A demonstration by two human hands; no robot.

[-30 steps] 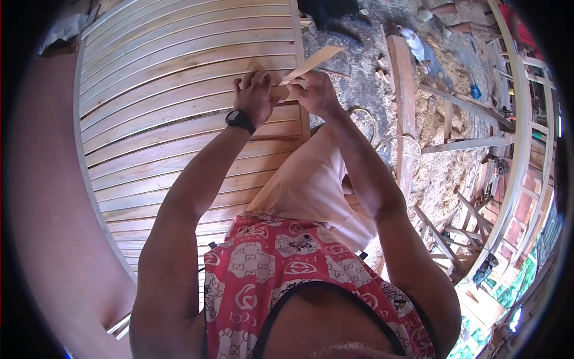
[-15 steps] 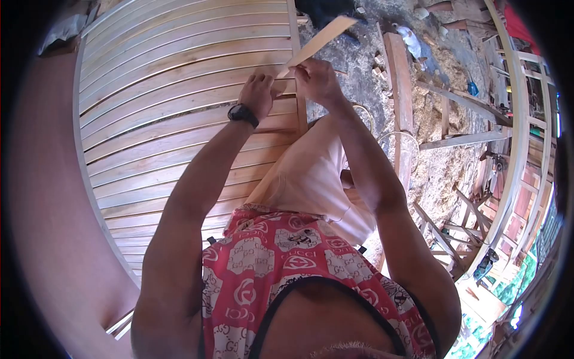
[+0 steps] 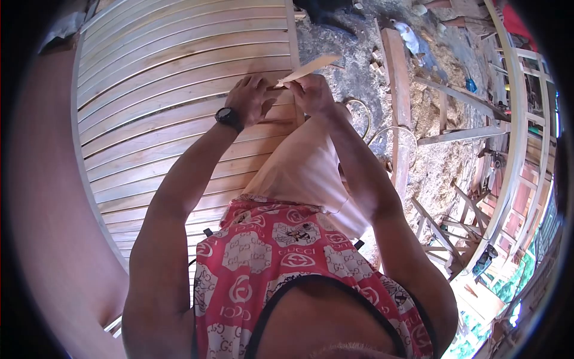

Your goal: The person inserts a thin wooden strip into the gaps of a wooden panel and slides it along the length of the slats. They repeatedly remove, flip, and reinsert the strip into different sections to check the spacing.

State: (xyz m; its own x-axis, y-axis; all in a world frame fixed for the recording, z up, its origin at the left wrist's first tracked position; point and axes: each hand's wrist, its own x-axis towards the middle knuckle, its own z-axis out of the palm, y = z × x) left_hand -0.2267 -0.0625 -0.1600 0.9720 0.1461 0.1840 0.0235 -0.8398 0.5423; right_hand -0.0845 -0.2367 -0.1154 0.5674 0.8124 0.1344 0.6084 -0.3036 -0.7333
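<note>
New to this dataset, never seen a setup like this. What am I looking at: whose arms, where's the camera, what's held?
No machine here: these are a person's two bare hands. There is one viewpoint, a camera on that person's head looking forward and down, so their own shirt fills the bottom. The dark rounded edges suggest a very wide lens.

The left hand, with a watch on its wrist, is at the slatted wooden panel; whether it grips anything is unclear. The right hand pinches a thin wood strip near the panel's edge. To the right, a long timber lies on the ground.
</note>
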